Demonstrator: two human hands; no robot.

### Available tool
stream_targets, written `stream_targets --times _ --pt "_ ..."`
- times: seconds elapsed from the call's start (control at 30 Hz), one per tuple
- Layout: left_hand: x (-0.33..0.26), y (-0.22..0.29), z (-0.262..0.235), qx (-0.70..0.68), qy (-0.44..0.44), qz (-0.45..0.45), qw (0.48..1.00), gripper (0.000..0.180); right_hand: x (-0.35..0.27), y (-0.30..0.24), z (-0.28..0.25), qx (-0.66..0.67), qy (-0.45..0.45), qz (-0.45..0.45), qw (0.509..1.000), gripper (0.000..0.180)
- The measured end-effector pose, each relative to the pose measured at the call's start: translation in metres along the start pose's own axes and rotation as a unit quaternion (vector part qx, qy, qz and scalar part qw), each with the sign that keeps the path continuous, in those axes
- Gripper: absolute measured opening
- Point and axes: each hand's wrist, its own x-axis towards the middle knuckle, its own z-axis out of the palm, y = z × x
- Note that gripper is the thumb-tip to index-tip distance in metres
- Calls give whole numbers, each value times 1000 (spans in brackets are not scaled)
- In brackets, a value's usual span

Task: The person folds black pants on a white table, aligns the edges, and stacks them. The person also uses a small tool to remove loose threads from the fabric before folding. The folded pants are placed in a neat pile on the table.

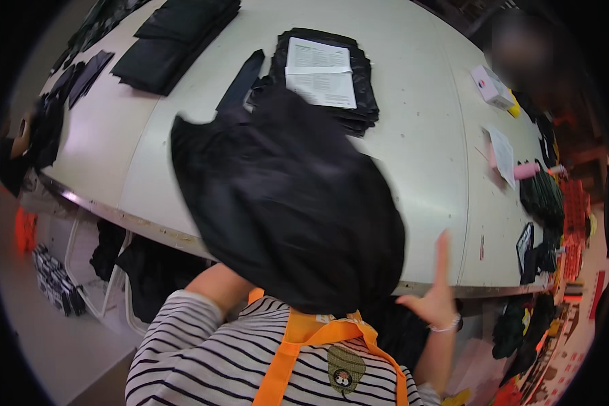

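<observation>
A large piece of black cloth (284, 196), blurred at its edges, hangs bunched and raised in front of my chest and over the near table edge. My left forearm (220, 284) goes in behind it, so the left hand and its fingers are hidden. Apart from the cloth, on its right side, my right hand (433, 298) is raised at the table edge, holding nothing. Its index finger points up and its thumb is spread out to the left. Beyond the cloth lies a stack of folded black fabric (365, 101) topped by white printed paper (320, 74).
On the pale table (413, 149), another dark fabric pile (176, 47) lies far left. At the right are a white box (492, 88), a paper sheet (502, 157), a pink bottle (526, 170) and a phone-like dark object (525, 243). Another person (528, 54) is at the far right.
</observation>
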Motion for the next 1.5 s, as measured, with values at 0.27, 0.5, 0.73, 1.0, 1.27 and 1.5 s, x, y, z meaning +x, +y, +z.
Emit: stream_targets --times 0.27,0.5,0.73,1.0,1.27,1.5 --pt "-119 0 -108 438 411 -89 795 64 -94 142 201 -119 -39 2 992 59" --pt "-126 -15 -134 539 353 -334 688 58 -7 106 68 60 225 199 952 15" --pt "-145 -46 -217 410 460 -158 772 59 158 12 75 -166 -309 130 928 29" --pt "-194 -194 -285 256 584 -260 725 66 372 -76 292 91 -33 -152 984 34" --pt "-156 -174 -270 169 732 -213 625 72 457 -83 420 -157 12 -134 978 41" --pt "-193 -232 -277 329 663 -244 627 83 367 9 298 50 217 -131 966 23"
